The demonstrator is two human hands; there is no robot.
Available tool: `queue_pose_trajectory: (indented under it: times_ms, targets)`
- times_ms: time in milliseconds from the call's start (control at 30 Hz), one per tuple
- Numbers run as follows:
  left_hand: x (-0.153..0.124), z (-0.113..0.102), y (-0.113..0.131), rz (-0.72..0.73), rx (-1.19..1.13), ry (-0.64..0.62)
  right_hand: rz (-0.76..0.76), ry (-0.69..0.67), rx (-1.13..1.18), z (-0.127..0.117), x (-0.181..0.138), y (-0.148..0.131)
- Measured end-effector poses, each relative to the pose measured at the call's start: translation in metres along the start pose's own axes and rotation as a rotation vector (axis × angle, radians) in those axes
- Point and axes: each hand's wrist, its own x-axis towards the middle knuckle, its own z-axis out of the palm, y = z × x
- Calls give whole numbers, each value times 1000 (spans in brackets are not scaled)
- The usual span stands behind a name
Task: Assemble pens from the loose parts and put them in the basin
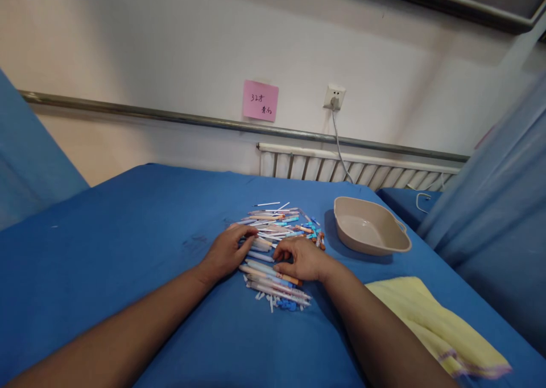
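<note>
On the blue sheet lies a spread of pens, most of them side by side, with pale barrels and some orange or blue ends. Slim white refills and small teal and orange pen parts lie among them at the back and right. My left hand rests at the left ends of the pens, its fingers bent and the thumb apart from them. My right hand is over the right side, fingers curled, thumb and forefinger at the end of a pale pen. Its palm side is partly hidden.
A beige plastic basin stands right of the pens. A folded yellow cloth lies nearer on the right. Small white and blue bits sit at the pile's near edge. Behind are a radiator, a metal rail and a plugged-in cable.
</note>
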Motion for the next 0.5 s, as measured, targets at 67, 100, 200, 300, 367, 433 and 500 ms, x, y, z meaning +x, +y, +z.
queue_pose_trajectory:
  times_ms: [67, 100, 200, 300, 367, 433, 500]
  targets:
    - [0, 0, 1, -12, -9, 2, 7, -12, 23, 0, 0, 0]
    - [0, -1, 1, -18, -15, 3, 8, -14, 27, 0, 0, 0]
    - [0, 0, 1, -28, -38, -6, -4, -29, -5, -2, -1, -6]
    - [0, 1, 0, -34, -52, -20, -49, -49, -99, -5, -2, -14]
    - [0, 1, 1, -40, -54, -20, -61, -48, -150, -5, -2, -17]
    - [0, -1, 3, -36, -60, -16, -46, -28, -181, -5, -1, -17]
    - [0, -4, 6, -18, -70, -5, -25, 9, -168, -4, 0, -14]
